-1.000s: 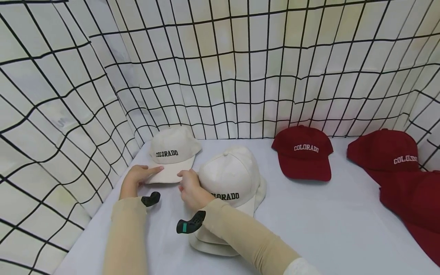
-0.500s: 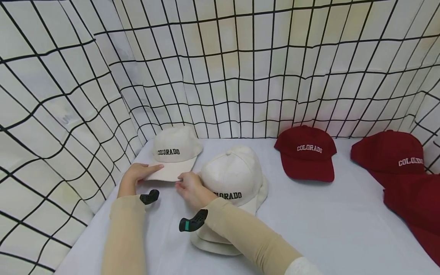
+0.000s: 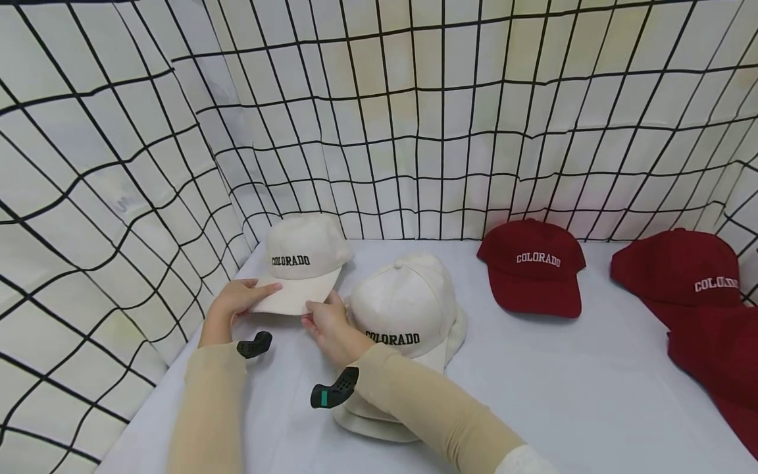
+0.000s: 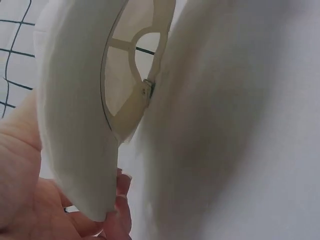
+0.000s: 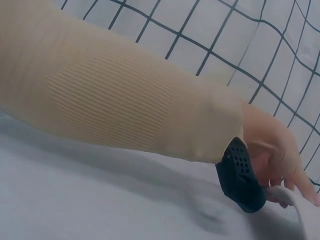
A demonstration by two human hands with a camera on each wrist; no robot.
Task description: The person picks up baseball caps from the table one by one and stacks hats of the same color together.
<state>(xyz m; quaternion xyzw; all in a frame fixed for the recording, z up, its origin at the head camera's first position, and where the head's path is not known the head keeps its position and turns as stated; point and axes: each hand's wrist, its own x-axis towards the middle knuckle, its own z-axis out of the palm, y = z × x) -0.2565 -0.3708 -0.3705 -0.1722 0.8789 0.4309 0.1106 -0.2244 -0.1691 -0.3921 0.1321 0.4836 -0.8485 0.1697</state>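
A white baseball cap (image 3: 304, 247) with dark COLORADO lettering sits at the far left, its brim toward me. My left hand (image 3: 233, 301) grips the brim's left side, thumb on top and fingers underneath. In the left wrist view, this hand (image 4: 30, 200) curls its fingertips round the brim's edge, and the cap's adjustable back strap (image 4: 145, 90) shows through the opening. My right hand (image 3: 331, 326) pinches the brim's right front edge. In the right wrist view, its fingers meet the pale brim (image 5: 306, 215). A stack of white caps (image 3: 408, 296) lies partly behind my right hand and forearm.
One dark red COLORADO cap (image 3: 533, 266) stands at the back, right of the middle. More red caps (image 3: 705, 276) overlap at the right edge. Black grid netting (image 3: 379, 118) over white walls encloses the table (image 3: 562, 388) at the back and sides.
The whole scene has shifted slightly right in the head view. My right thumb has settled onto the brim's front edge, while my left hand keeps its grip at the left side.
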